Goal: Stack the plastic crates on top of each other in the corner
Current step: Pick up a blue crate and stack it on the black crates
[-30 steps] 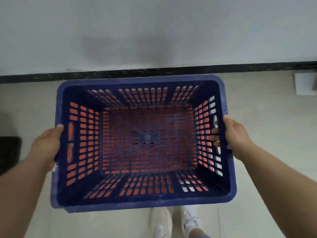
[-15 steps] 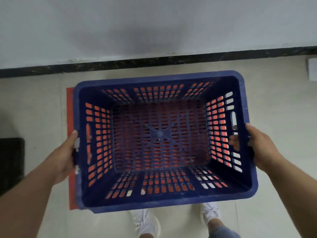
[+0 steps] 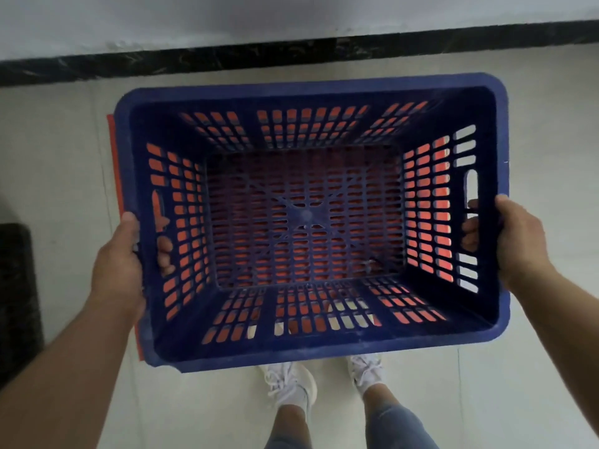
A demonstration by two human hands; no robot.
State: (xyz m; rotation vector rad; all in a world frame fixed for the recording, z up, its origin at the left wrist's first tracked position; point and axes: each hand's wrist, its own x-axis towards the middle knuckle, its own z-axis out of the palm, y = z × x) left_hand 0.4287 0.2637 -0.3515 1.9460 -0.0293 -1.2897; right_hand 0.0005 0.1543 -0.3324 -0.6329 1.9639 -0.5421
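- I hold the blue crate (image 3: 311, 348) by its two short ends, directly over the orange crate (image 3: 114, 163), whose rim peeks out along the blue crate's left side.
- My left hand (image 3: 120, 264) clasps the left end, fingers (image 3: 166, 254) curled in through the handle slot.
- My right hand (image 3: 518, 241) clasps the right end likewise.
- My white shoes (image 3: 291, 384) stand just below the blue crate's near rim; the dark skirting (image 3: 291, 53) runs beyond its far rim.

We see a deep blue crate (image 3: 311, 351), its walls and base a grid of slots, and orange crate (image 3: 114, 163) glows through every slot. Pale beige floor tiles (image 3: 64, 150), a black marbled skirting (image 3: 227, 56), white wall (image 3: 194, 17), white sneakers (image 3: 291, 384), blue jeans (image 3: 389, 426).
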